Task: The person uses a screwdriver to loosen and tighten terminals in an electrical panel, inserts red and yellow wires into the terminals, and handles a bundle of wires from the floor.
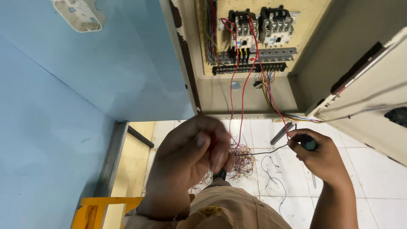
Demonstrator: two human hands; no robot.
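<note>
Blue wall behind us, open beige metal electrical cabinet (250,95) ahead holding grey contactors (258,27) and coloured wiring.
Our left hand (190,154) curls tight, pinching a thin red wire (242,91) (partly hidden); our right hand (320,154) wraps a green-capped tool handle (308,143) touching a black wire (263,152).

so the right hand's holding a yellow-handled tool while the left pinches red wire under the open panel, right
Not quite: the handle in the right hand is dark teal-green, not yellow, as the head view shows. The rest holds: the left hand pinches red wire below the open panel.
</note>
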